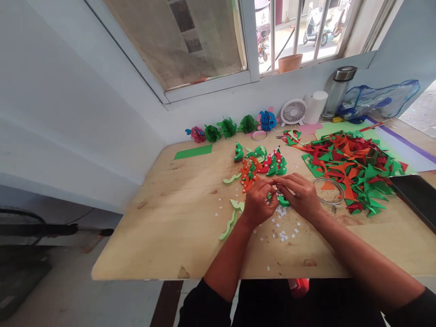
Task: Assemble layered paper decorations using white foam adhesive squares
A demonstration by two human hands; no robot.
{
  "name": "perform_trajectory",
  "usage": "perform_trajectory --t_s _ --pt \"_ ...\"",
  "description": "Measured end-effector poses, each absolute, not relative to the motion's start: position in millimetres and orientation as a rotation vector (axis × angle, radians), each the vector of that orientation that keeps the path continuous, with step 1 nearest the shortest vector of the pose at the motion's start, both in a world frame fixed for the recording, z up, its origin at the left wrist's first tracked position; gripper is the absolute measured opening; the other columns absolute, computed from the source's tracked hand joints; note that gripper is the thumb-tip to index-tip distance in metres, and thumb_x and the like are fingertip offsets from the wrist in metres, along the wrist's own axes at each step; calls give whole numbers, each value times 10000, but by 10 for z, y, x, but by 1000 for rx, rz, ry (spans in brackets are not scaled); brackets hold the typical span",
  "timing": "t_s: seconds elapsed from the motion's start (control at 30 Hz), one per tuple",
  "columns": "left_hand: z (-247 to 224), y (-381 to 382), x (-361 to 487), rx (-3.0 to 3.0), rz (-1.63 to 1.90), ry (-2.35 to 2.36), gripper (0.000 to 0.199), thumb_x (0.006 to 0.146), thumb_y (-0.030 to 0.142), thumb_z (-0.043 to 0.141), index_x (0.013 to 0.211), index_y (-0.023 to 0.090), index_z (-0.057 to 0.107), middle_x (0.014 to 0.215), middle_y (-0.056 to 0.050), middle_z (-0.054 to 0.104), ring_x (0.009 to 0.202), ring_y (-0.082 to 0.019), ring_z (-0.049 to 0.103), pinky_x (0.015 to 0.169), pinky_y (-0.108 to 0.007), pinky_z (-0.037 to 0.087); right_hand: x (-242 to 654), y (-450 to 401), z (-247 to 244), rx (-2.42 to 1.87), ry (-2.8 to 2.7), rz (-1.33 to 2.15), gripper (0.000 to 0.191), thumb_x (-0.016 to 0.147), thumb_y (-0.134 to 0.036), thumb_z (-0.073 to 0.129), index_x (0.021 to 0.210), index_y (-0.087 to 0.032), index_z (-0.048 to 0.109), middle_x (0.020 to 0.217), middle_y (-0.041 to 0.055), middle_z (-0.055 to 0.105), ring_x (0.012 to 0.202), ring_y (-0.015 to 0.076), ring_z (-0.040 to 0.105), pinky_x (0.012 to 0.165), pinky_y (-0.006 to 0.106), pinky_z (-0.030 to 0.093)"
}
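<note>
A small red paper piece (274, 182) is held between the two hands, just above the wooden tabletop (170, 218). It is pinched by the fingertips of the left hand (260, 202) and the right hand (299, 195), whose thumbs and forefingers are brought narrowly together; most of its outline is covered by them, so its full shape cannot be told. Beneath the hands, a green paper cut-out (284, 201) is partly hidden, and white squares (282, 236) are scattered toward the near edge. Directly beyond the hands, the table is taken up by a cluster of orange cut-outs (250, 173) and green cut-outs (277, 167), dotted with white squares. A pale green wavy strip (229, 227) is laid beside the left forearm. On the right, space is crowded by a thin ring (330, 203) near the right wrist, by a large heap of paper scraps (361, 168) and by a black phone (416, 200) at the far right. Along the wall, green paper balls (228, 128), a blue paper figure (268, 120), a white fan (294, 112), a glass bottle (334, 97) and a clear blue-trimmed pouch (381, 102) are lined up. At the far left, a flat green strip (193, 151) is seen lying apart.
</note>
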State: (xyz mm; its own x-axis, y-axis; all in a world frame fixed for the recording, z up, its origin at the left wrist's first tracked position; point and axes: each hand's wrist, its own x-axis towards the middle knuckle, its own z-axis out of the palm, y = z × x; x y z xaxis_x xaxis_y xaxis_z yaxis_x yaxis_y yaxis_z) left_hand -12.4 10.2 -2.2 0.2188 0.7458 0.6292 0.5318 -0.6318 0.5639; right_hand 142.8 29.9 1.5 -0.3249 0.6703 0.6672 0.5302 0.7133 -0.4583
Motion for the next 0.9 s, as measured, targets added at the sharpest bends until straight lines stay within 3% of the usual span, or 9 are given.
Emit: perform_trajectory --t_s 0.43,0.9 --pt "-62 124 -122 2382 1374 1153 141 700 60 525 708 199 504 945 -75 667 903 -191 618 787 -335 503 1447 328 -10 -922 -2066 46 155 872 -198 520 919 -202 667 850 73 700 746 185 611 680 308 481" --pt "-8 109 -165 2151 1303 1149 148 674 58 549 684 201 511 911 -60 671 881 -182 634 776 -319 501 1446 351 -33 -944 -1987 402 140 873 -189 486 885 -199 626 844 70 677 763 181 618 697 310 484"
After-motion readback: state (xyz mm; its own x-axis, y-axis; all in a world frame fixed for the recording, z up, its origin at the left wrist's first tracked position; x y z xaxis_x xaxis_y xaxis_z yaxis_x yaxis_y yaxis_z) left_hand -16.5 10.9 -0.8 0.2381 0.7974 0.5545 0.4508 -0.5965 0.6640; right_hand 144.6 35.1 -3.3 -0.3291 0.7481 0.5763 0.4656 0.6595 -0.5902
